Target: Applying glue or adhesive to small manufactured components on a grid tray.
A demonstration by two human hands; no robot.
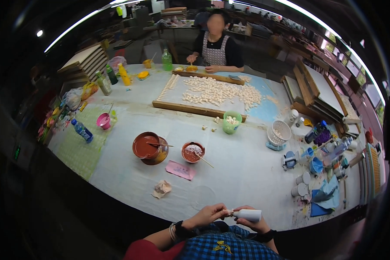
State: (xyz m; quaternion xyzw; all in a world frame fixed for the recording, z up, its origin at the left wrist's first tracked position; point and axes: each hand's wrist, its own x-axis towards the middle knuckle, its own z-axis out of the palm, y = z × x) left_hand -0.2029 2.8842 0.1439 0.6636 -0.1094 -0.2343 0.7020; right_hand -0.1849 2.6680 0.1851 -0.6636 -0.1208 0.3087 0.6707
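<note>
Close to my body, at the table's near edge, my right hand point(256, 225) is wrapped round a white squeeze bottle point(249, 215) lying on its side. The bottle's narrow tip points left. My left hand point(210, 214) pinches a small pale piece point(231, 212) right at that tip; its exact shape is too small to make out. Beyond my hands lie a crumpled beige paper point(161, 189) and a pink slip of paper point(180, 170). Past these stand a bowl of reddish-brown paint point(145, 146) and a smaller bowl point(192, 153), each with a stick in it.
Across the table, a person in a checked apron point(214, 56) works beside a framed board point(199, 111) spread with small cream pieces. A green cup point(232, 122) holds similar pieces. Bottles and a white basket point(278, 132) crowd the right; a blue-labelled bottle point(82, 131) lies left.
</note>
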